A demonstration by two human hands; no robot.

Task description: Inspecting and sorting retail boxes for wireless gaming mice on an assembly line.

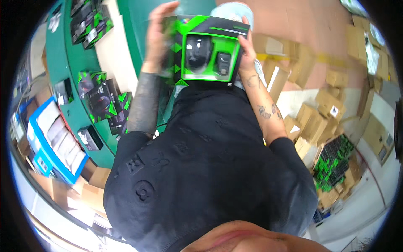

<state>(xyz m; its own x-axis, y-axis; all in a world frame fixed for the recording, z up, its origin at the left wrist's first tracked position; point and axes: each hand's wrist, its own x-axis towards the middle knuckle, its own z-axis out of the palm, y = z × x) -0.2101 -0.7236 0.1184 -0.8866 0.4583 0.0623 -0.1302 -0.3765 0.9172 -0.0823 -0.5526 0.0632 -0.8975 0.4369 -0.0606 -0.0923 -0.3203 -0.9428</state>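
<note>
Holding the windowed box (210, 51) at the frame's upper centre, clamped at its right edge by fingers of the right hand (248, 48); cannot tell about those of the blurred left hand (157, 37). Could tip from one-sided support.

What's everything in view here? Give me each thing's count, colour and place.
Windowed box: one, black and green, top centre
Mouse-shaped item: one, black, window's left
Smaller item: one, black, window's right
Tabletop: one, green, left
Printed boxes: several, black and green, on tabletop
Open box: one, blue, lower left
Cardboard boxes: many, brown, mostly right
Stacked pieces: many, black and green, lower right
Floor: one, reddish-brown, upper right
Shirt: one, black, centre
Forearms: two, dark-marked, below grips
Left-hand grip: one, bare, blurred, box's left; contact unclear
Right-hand grip: one, bare, holding box's right edge
</note>
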